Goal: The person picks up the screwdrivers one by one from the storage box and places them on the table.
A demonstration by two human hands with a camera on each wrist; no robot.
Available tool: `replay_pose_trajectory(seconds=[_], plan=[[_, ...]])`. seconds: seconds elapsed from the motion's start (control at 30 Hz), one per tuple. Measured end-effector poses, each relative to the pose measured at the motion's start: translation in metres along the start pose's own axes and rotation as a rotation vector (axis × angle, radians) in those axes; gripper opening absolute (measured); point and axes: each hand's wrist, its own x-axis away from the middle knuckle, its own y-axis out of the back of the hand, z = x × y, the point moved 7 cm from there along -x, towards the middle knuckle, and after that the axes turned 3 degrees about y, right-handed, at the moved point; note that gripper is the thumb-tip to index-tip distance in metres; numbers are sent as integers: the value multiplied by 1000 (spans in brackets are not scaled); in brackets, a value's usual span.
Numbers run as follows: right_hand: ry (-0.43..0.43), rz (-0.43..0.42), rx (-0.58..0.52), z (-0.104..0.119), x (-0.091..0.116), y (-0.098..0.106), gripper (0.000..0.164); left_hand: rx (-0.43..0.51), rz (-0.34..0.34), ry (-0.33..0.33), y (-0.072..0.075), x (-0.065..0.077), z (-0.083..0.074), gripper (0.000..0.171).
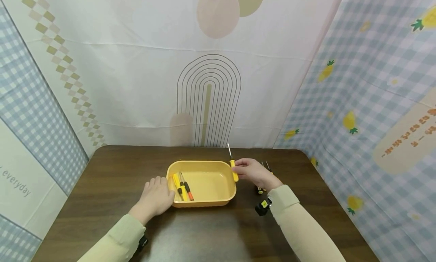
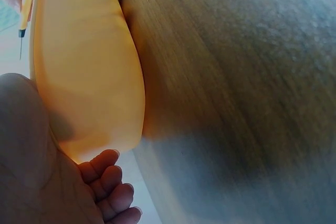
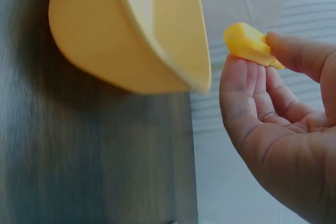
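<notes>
My right hand (image 1: 253,171) pinches the yellow handle of a screwdriver (image 1: 232,163) between thumb and fingers, at the right end of a yellow plastic tray (image 1: 204,204). Its thin metal shaft points up and away; in the right wrist view the handle (image 3: 247,43) is just beyond the tray rim. My left hand (image 1: 154,197) holds the tray's left end, thumb over the rim and fingers (image 2: 113,179) along the outside. Several small screwdrivers (image 1: 184,188) with yellow, black and orange handles lie together in the tray's left part.
More tools with thin metal shafts (image 1: 267,165) lie on the dark wooden table (image 1: 129,163) behind my right wrist, partly hidden by it. A black wrist device (image 1: 263,207) hangs beside the right cuff. Patterned cloth (image 1: 136,103) hangs behind the table and at both sides.
</notes>
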Motion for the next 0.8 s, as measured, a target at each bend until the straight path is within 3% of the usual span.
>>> replay_pose_trajectory(seconds=[0.8], plan=[[-100, -138, 106, -50, 29, 89, 57, -12, 4, 5, 1, 0, -2, 39]])
